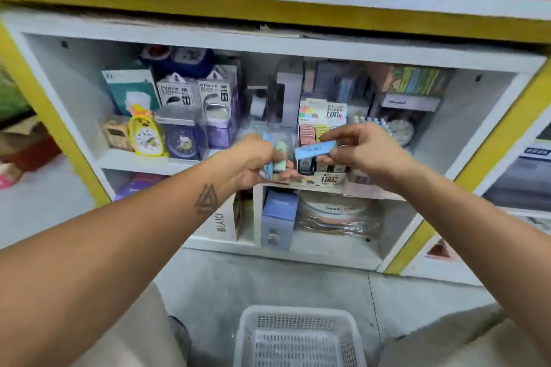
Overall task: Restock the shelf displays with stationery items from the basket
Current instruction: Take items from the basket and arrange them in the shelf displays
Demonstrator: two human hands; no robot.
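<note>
2 hands work before the shelf [149,162]: right hand [366,152] pinches 1 blue eraser [316,149] for placing; left hand [253,164] grips spare erasers [278,158] as stock.

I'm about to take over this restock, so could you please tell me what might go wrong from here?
The left hand grips several small pastel items at once; one might slip out and fall. The right hand only pinches the blue item by one end. The display box behind it already looks full, so pushing more in might dislodge stock.
</note>
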